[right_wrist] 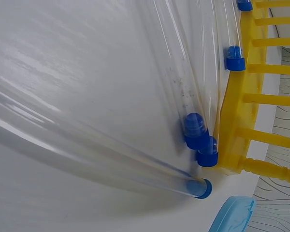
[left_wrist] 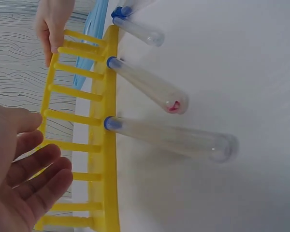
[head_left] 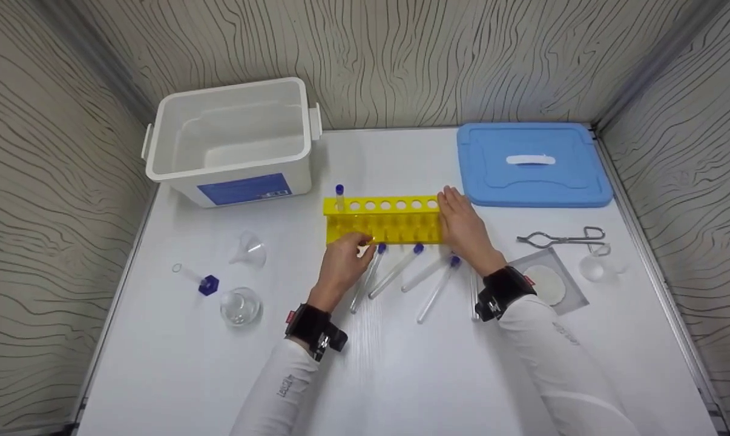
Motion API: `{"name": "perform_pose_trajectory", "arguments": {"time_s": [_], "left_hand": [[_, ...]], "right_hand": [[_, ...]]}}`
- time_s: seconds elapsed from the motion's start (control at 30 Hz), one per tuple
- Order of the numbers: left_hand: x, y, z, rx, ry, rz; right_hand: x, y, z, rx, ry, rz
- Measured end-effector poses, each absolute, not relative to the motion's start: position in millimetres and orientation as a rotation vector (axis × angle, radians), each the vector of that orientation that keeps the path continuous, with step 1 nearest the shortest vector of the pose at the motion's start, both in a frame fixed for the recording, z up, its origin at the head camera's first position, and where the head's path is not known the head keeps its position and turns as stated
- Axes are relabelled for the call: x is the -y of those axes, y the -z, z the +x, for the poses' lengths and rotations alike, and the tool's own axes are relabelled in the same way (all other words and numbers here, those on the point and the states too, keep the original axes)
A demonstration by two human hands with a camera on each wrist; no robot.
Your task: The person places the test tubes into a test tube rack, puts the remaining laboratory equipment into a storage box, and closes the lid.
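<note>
A yellow test tube rack (head_left: 382,206) stands mid-table, with one capped test tube (head_left: 339,191) upright in its leftmost hole. At the rack's front is my left hand (head_left: 342,263); the left wrist view shows its fingers loosely bent beside the posts, with nothing visible between them. My right hand (head_left: 466,230) rests against the rack's right end, fingers fairly straight, fingertips at the top plate. Several clear test tubes (head_left: 439,293) with blue caps lie in front of the rack, caps towards it. Another tube (head_left: 474,297) is partly hidden by my right wrist.
An open white bin (head_left: 232,160) stands back left, its blue lid (head_left: 534,175) back right. At left are a funnel (head_left: 250,249), a glass flask (head_left: 241,307) and a purple-based cylinder (head_left: 207,284). Metal tongs (head_left: 540,240), a wire gauze (head_left: 549,284) and a small clear vessel (head_left: 594,268) lie right.
</note>
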State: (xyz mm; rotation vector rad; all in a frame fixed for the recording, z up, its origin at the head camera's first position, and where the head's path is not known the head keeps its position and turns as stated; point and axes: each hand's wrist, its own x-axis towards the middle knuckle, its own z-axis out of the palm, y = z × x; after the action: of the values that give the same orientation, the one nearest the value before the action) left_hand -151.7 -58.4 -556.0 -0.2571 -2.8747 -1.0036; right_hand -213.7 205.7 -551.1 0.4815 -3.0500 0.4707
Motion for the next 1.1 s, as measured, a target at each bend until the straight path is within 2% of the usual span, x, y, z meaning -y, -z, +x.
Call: {"name": "perform_pose_trajectory", "arguments": {"time_s": [0.47, 1.1], "left_hand": [[52, 587, -149, 3.033, 1.037, -0.112], [35, 591, -155, 3.005, 0.978, -0.129]], "right_hand": [[-206, 552, -215, 3.058, -0.487, 0.480], [-205, 552, -215, 3.084, -0.489, 0.467]]}}
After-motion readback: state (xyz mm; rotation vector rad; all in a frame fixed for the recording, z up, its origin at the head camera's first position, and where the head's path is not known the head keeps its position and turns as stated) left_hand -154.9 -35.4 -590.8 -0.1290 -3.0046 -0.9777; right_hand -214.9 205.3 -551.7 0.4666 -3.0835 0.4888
